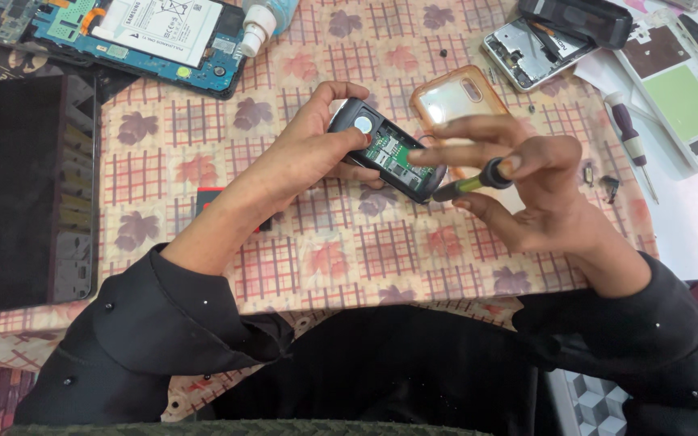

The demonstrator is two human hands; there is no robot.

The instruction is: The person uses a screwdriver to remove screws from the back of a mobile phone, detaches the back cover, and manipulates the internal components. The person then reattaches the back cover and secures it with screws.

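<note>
We've got the opened phone up at center frame, left hand clamped around it, thumb on top. Right hand pinches a screwdriver, tip at the phone's lower end. An orange case lies on the table just behind, and an open tablet sits upper left.

The small phone at the centre has a matt dark plastic shell around a bare green circuit board. Just beyond it lies a glossy, see-through orange case of soft-looking plastic. Under the phone, the tablecloth looks like smooth printed cloth with a faint sheen. The screwdriver touching the phone has a matt black and green plastic handle. Left of the phone, a dark panel looks smooth and dull.
</note>
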